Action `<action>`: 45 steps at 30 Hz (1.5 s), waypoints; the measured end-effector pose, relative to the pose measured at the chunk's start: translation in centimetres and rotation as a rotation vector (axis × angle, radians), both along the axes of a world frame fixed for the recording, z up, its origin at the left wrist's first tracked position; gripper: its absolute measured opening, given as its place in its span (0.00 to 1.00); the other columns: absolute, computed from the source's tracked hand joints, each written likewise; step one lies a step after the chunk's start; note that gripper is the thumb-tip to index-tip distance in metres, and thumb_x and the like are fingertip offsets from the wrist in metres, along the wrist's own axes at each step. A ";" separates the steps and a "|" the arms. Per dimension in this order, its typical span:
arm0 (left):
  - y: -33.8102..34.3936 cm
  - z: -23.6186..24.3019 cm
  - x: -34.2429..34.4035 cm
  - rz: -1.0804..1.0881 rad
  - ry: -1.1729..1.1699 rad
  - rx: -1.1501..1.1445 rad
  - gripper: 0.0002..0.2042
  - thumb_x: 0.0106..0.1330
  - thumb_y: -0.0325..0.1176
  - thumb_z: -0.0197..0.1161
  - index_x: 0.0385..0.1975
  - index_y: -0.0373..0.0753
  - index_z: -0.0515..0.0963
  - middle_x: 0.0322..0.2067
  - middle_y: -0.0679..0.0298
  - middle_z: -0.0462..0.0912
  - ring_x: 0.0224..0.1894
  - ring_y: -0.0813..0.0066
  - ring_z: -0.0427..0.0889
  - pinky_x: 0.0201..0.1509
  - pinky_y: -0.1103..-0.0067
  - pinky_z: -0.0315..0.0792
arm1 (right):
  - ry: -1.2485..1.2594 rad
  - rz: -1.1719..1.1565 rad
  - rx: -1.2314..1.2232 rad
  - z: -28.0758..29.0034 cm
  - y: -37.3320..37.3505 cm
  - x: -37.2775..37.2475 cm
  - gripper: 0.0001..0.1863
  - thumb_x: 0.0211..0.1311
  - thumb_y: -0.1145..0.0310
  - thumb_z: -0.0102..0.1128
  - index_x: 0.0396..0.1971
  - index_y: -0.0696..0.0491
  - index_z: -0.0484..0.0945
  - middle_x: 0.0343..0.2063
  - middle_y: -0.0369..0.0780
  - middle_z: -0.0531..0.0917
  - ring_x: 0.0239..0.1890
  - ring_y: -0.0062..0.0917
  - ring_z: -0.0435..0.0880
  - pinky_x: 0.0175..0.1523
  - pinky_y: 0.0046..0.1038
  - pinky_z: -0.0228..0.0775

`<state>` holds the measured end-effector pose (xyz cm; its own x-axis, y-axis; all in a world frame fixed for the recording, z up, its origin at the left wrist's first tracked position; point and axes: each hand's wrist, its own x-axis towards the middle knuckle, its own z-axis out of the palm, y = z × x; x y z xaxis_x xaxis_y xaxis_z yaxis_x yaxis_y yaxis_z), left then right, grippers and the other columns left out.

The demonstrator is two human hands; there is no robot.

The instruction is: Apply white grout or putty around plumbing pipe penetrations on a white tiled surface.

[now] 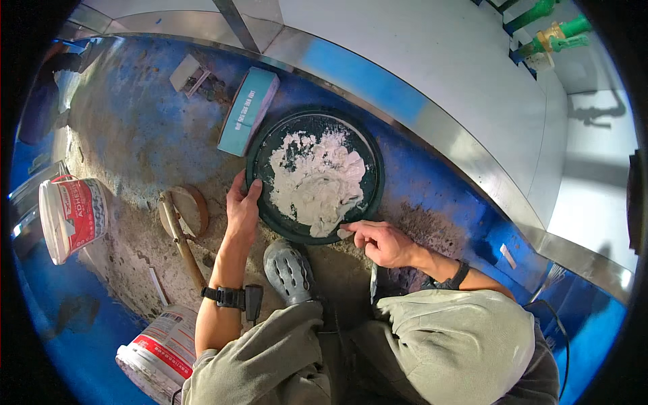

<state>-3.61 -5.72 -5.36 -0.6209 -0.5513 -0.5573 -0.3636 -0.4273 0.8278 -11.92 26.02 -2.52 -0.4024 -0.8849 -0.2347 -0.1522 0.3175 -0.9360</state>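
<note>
A round dark basin (379, 169) of white paste (320, 179) sits on the floor (138, 152) between two hands.
Circular, the basin has no long axis; its open mouth faces up. The left hand (244, 204) grasps its left rim, thumb over the edge, forearm rising from below. The right hand (383, 243) is curled at the near rim, its forearm slanting in from the lower right; whether it clasps a tool, I cannot tell. A grey shoe (289, 272) stands just below the basin; beside its upper left, a teal box (248, 111) slants up rightward.
</note>
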 end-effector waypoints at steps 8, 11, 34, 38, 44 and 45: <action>-0.3 0.4 -0.7 -0.019 -0.006 -0.040 0.24 0.75 0.28 0.58 0.69 0.31 0.65 0.52 0.59 0.82 0.49 0.74 0.80 0.54 0.77 0.76 | -0.564 -0.065 0.023 -0.5 -0.5 -1.2 0.13 0.57 0.84 0.46 0.40 0.60 0.76 0.42 0.41 0.83 0.27 0.20 0.81 0.32 0.25 0.78; -0.5 0.6 -0.5 -0.024 -0.073 -0.084 0.24 0.75 0.27 0.58 0.69 0.31 0.66 0.53 0.59 0.81 0.52 0.74 0.79 0.58 0.77 0.73 | -0.907 -0.116 -0.037 0.7 -0.7 -1.8 0.08 0.59 0.86 0.48 0.32 0.57 0.73 0.58 0.51 0.81 0.29 0.20 0.84 0.33 0.26 0.80; -3.3 2.1 -1.2 -0.431 -0.326 -0.770 0.15 0.63 0.39 0.66 0.41 0.32 0.83 0.41 0.43 0.85 0.44 0.40 0.83 0.46 0.60 0.76 | -0.249 -0.462 -0.452 21.9 -16.5 -37.9 0.09 0.54 0.82 0.50 0.36 0.56 0.72 0.43 0.49 0.84 0.21 0.23 0.75 0.27 0.27 0.65; -4.5 2.6 -2.6 -0.361 -0.234 -1.069 0.09 0.64 0.34 0.64 0.35 0.33 0.81 0.29 0.49 0.80 0.33 0.45 0.81 0.37 0.59 0.73 | -0.080 -0.496 -0.330 19.7 -22.2 -45.3 0.08 0.54 0.81 0.50 0.34 0.56 0.73 0.50 0.46 0.83 0.22 0.23 0.75 0.29 0.26 0.67; -8.1 3.0 -3.9 -0.117 -0.063 -1.152 0.06 0.66 0.26 0.60 0.35 0.29 0.79 0.28 0.52 0.77 0.27 0.57 0.79 0.31 0.67 0.73 | 0.079 -0.563 -0.279 16.9 -27.7 -51.1 0.10 0.56 0.79 0.50 0.38 0.59 0.77 0.32 0.41 0.81 0.22 0.25 0.78 0.27 0.29 0.66; -8.5 3.5 -3.8 -0.132 -0.081 -1.150 0.07 0.68 0.27 0.59 0.36 0.29 0.79 0.28 0.54 0.77 0.27 0.62 0.80 0.30 0.70 0.73 | 0.069 -0.539 -0.282 16.8 -28.8 -51.2 0.10 0.58 0.77 0.50 0.38 0.59 0.77 0.27 0.39 0.78 0.23 0.24 0.78 0.27 0.30 0.66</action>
